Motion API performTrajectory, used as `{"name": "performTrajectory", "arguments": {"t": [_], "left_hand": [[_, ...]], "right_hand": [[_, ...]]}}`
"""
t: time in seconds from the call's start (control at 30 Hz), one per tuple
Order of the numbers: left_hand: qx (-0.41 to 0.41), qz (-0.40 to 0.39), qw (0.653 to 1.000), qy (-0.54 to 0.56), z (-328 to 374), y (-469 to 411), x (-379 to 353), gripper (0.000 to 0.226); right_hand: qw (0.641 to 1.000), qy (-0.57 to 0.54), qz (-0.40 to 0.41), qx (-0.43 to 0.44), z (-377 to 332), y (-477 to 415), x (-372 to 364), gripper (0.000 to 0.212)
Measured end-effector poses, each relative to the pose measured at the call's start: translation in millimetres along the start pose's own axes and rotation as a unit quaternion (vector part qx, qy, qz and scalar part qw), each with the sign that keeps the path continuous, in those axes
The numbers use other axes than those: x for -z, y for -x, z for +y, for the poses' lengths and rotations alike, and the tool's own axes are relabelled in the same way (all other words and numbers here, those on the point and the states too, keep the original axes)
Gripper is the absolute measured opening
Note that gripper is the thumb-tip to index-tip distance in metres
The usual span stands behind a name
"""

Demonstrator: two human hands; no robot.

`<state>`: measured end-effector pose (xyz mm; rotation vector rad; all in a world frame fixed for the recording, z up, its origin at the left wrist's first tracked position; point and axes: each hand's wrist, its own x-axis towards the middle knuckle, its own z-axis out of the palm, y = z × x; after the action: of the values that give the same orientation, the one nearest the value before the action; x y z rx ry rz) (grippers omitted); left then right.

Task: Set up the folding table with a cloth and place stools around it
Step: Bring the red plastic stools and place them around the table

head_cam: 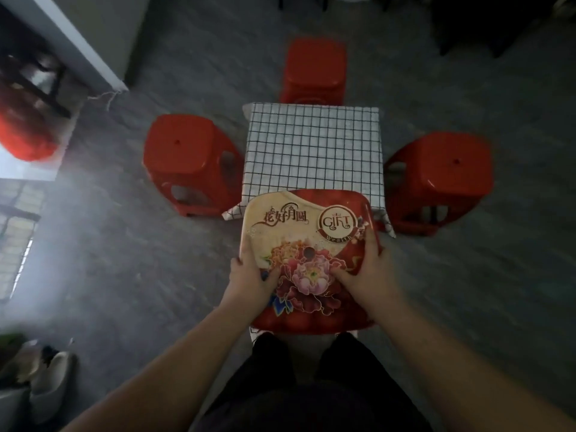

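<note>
I see the floral stool [299, 219] at the table's [311, 145] near edge. Left hand [249, 277] and right hand [366, 275] grip it — fingers [371, 241] round its sides, thumbs on top.

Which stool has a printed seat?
The near stool, gripped by left hand and right hand: flowers and lettering on its seat. The other three are plain red.

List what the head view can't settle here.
- Checked cloth covers the whole table: frame and legs unseen.
- Printed stool, gripped by left hand and right hand: legs hidden beneath its seat, floor contact unknown.
- Far stool: blurred, base behind the table.
</note>
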<state>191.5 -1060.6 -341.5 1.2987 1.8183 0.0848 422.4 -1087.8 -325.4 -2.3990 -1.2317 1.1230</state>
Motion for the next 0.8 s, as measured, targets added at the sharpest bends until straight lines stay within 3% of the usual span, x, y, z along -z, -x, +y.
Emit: {"name": "performTrajectory", "arguments": {"t": [0.4, 0.8], "left_hand": [[-0.021, -0.037, 0.999, -0.015, -52, -72, -115, 0.096], [-0.037, -0.019, 0.999, -0.009, -134, -193, -241, 0.093]], "right_hand": [[0.997, -0.030, 0.002, -0.066, 118, -63, -86, 0.120], [0.998, -0.038, 0.016, -0.048, 225, -178, -210, 0.120]]}}
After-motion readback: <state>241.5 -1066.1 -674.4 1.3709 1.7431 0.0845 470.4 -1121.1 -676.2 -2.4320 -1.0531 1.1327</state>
